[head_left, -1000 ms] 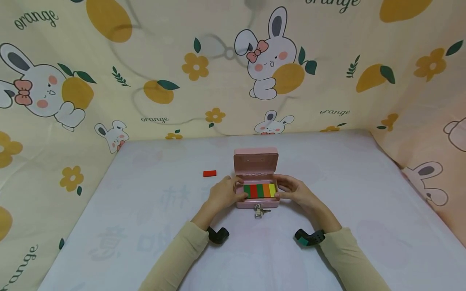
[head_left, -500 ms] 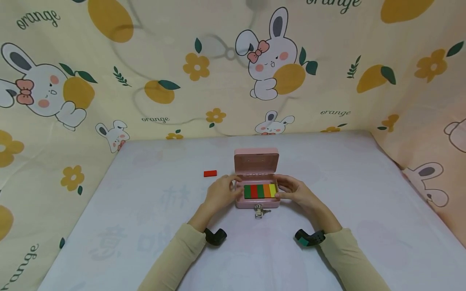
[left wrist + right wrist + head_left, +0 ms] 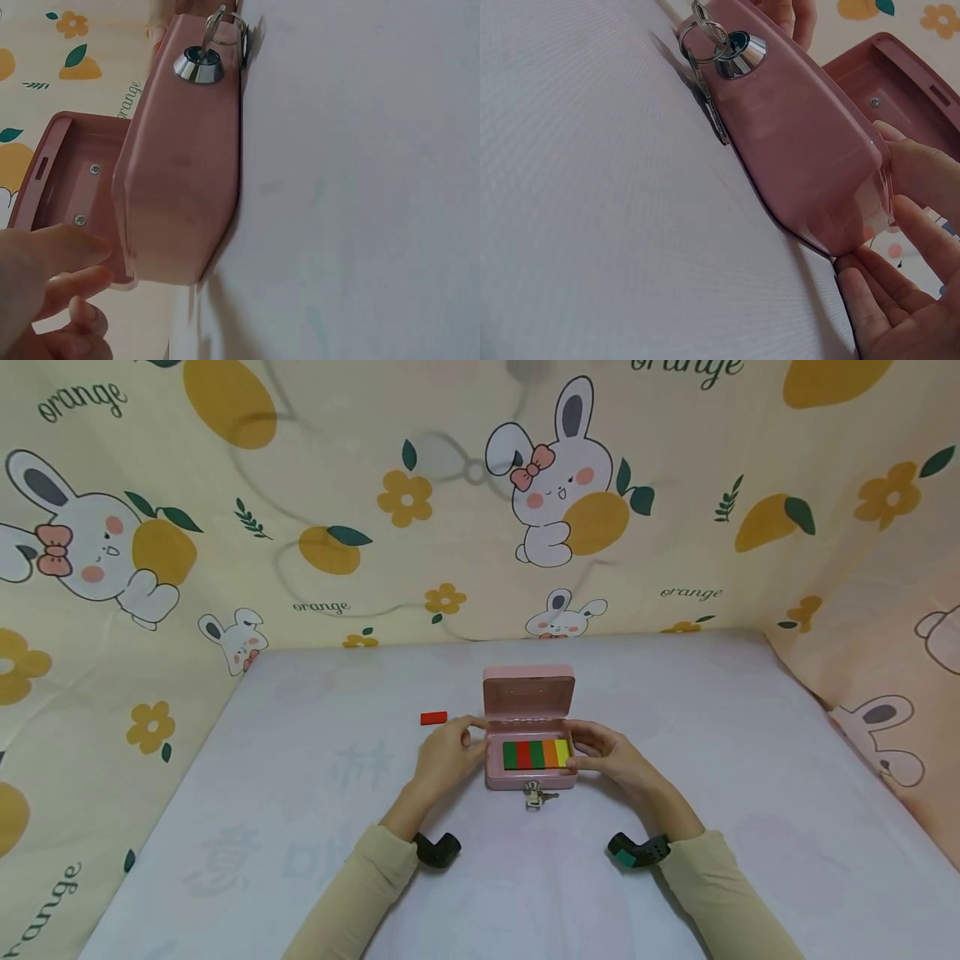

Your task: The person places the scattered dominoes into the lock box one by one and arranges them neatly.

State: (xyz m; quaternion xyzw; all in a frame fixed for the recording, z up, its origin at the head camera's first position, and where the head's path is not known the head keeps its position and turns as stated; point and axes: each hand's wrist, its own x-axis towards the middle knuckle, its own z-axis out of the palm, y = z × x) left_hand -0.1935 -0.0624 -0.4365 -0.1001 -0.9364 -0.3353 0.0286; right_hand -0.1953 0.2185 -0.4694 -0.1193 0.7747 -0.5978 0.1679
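Observation:
A pink metal cash box (image 3: pixel 510 782) stands on the table with its lid (image 3: pixel 528 695) raised at the back. Inside lies a row of several coloured blocks (image 3: pixel 536 754), green, red, orange and yellow, toward the right wall. Keys (image 3: pixel 709 41) on a ring hang from the front lock (image 3: pixel 199 66). My right hand (image 3: pixel 617 760) grips the box's right wall, thumb at the rim and fingers against the outside. At the left wall, my left hand (image 3: pixel 444 758) is empty, fingers loosely bent and fingertips right by the rim. A red block (image 3: pixel 433 718) rests on the table behind it.
A white cloth (image 3: pixel 315 843) covers the table. Behind and at the sides hangs a curtain (image 3: pixel 450 543) printed with rabbits and oranges. Each wrist carries a black camera (image 3: pixel 438 851) near the sleeve cuff.
My left hand has drawn back leftward, its thumb and fingers coming out from over the blocks to the box's left edge. The right hand, box and blocks stay put.

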